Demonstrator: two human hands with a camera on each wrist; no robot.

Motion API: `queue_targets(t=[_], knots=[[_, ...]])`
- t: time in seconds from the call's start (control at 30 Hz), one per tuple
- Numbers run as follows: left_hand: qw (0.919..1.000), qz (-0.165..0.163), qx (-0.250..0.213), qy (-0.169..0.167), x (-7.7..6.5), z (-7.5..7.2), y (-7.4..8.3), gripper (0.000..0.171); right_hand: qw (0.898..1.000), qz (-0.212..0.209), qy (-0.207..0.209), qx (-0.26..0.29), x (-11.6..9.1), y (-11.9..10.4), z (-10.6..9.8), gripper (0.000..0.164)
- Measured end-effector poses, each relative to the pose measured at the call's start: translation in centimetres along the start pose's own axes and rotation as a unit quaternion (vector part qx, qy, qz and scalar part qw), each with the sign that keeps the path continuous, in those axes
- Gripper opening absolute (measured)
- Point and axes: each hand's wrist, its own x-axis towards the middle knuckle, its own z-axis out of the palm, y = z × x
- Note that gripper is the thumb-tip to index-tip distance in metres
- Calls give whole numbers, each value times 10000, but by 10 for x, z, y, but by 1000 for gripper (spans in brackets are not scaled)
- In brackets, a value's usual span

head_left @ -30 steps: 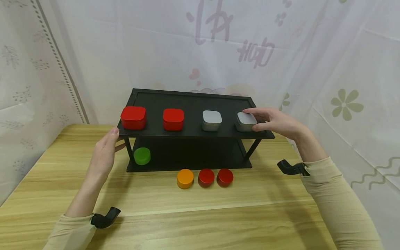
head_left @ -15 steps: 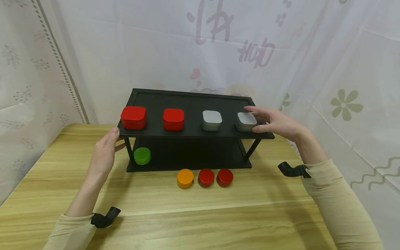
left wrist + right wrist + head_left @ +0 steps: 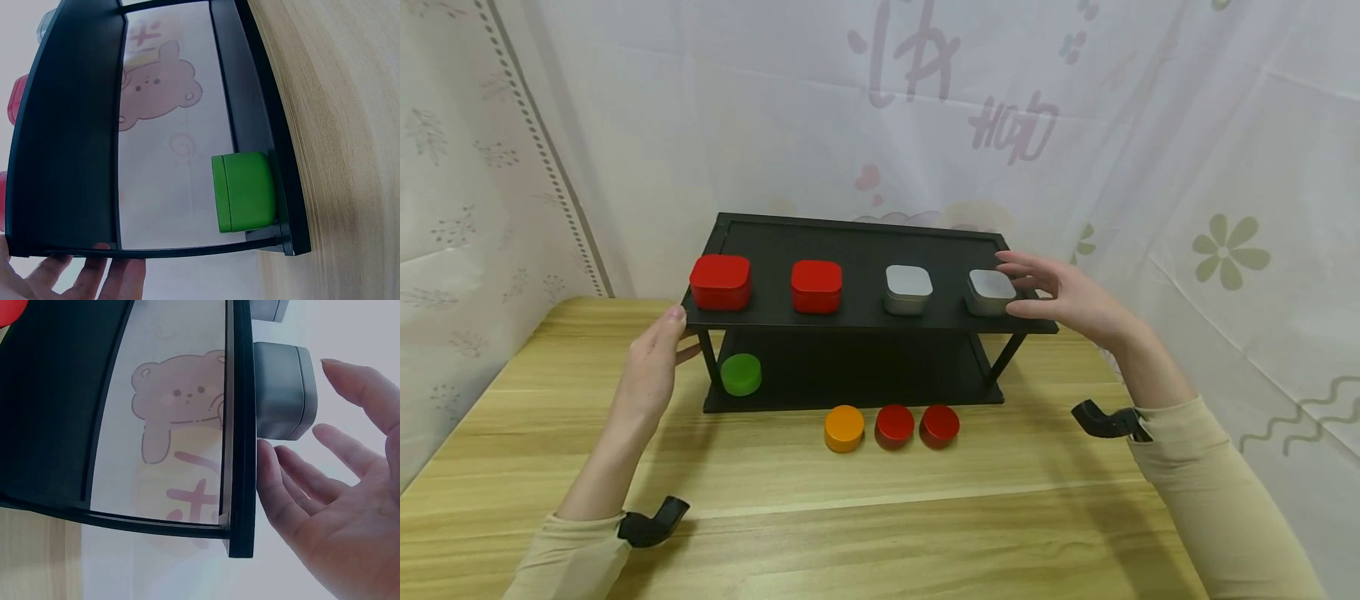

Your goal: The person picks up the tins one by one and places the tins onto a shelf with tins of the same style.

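A black two-tier shelf point(image 3: 865, 327) stands on the wooden table. My left hand point(image 3: 653, 358) grips the left end of its upper tier, thumb at the front corner and fingers along the side rail in the left wrist view. On top sit two red square boxes, the left one point(image 3: 721, 283) and another point(image 3: 817, 287). To their right are two silver-grey square tins, an inner one point(image 3: 907, 290) and an outer one point(image 3: 991, 293). Around the outer tin, my right hand point(image 3: 1067, 300) is spread, its fingers apart from the tin in the right wrist view.
A green round container point(image 3: 741, 375) sits at the left of the lower tier. In front of the shelf, an orange round container point(image 3: 844, 429) and two red round ones, one point(image 3: 895, 427) beside the other point(image 3: 940, 427), rest on the table. A printed white curtain point(image 3: 775, 125) hangs behind.
My right hand has let go of the outer grey tin, its fingers spreading and drawing back to the right. The left hand and the containers have stayed in place.
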Motion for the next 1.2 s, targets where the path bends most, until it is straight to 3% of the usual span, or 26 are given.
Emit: queue_targets(t=[0.5, 0.87, 1.2], knots=[[10000, -61, 26, 4, 0, 0, 0, 67, 9946, -63, 1025, 166, -18, -6, 19, 66], [10000, -8, -31, 55, 1, 0, -2, 66, 9791, -224, 2020, -3, -30, -14, 38, 61], [9999, 60, -68, 49, 0, 1, -1, 66, 9606, -466, 2713, 382, -41, -19, 58, 54]])
